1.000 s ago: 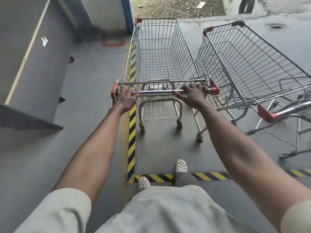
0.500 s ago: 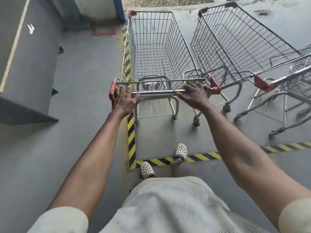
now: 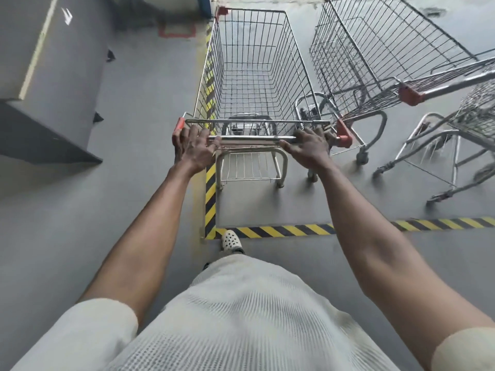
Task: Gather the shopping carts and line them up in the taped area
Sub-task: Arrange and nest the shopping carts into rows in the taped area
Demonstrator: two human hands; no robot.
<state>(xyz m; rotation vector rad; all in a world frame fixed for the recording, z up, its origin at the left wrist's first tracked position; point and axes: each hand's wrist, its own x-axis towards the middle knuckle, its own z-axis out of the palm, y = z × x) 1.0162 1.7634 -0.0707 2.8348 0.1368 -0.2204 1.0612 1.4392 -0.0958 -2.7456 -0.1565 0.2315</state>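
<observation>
Grip: left hand (image 3: 194, 149) curled over the left end of the chrome tube handle bar (image 3: 254, 138), just inside the red end cap, thumb lying along the tube. Right hand (image 3: 308, 151) wrapped over the same bar near its right end. Both arms extended, nearly straight.

Object held: silver wire shopping cart (image 3: 254, 76) with red plastic corner caps, basket empty, pointing away from the person.

Position: cart stands inside the corner marked by yellow-and-black striped floor tape (image 3: 281, 231). Its left side runs along the left strip; the left rear wheel sits at the edge of that strip. Rear wheels are past the near strip, well inside it.

Neighbours: a second wire cart (image 3: 375, 49) of the same kind is on the right, angled so that its rear swings in close to the held cart's right handle end. Contact there: cannot tell. A third cart (image 3: 476, 113) is at the right edge of the view, cropped and blurred.

Other: one white perforated clog (image 3: 231, 241) at the near strip by the tape corner. Grey concrete floor (image 3: 134, 129). Red tape outline (image 3: 176, 30) on the floor far left of the basket's front.
</observation>
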